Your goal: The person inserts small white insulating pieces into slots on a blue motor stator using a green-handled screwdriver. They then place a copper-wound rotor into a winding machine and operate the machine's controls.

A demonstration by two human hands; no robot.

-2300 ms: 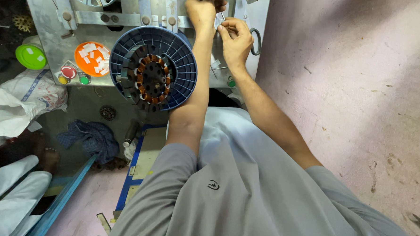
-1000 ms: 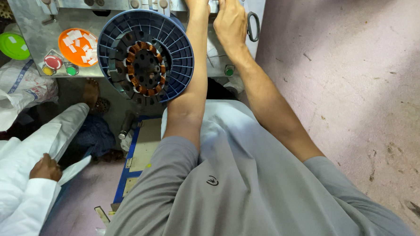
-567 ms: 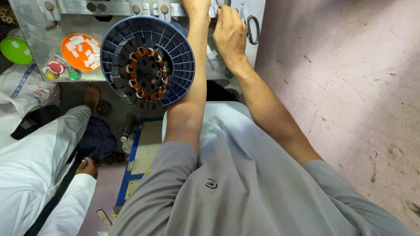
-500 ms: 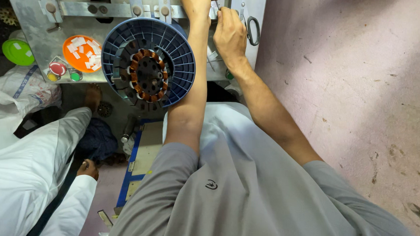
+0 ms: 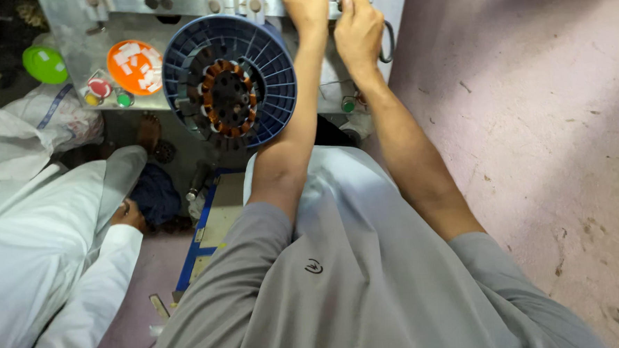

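Your left hand (image 5: 307,7) and right hand (image 5: 357,29) reach to the far edge of the grey metal bench (image 5: 74,38); the right is clenched around something small I cannot make out, and the left's grip runs out of view, so I cannot tell. Your left forearm lies just beside the blue ribbed plastic wheel with the copper-wound stator (image 5: 229,94), so a sideways shift could knock its windings.

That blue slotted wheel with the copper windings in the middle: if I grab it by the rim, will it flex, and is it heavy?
The blue slotted wheel looks like moulded plastic with thin ribs, so the rim may flex a little. The copper-wound core at its hub is probably dense, so expect centre-heavy weight. Being round, it could roll if stood on edge.
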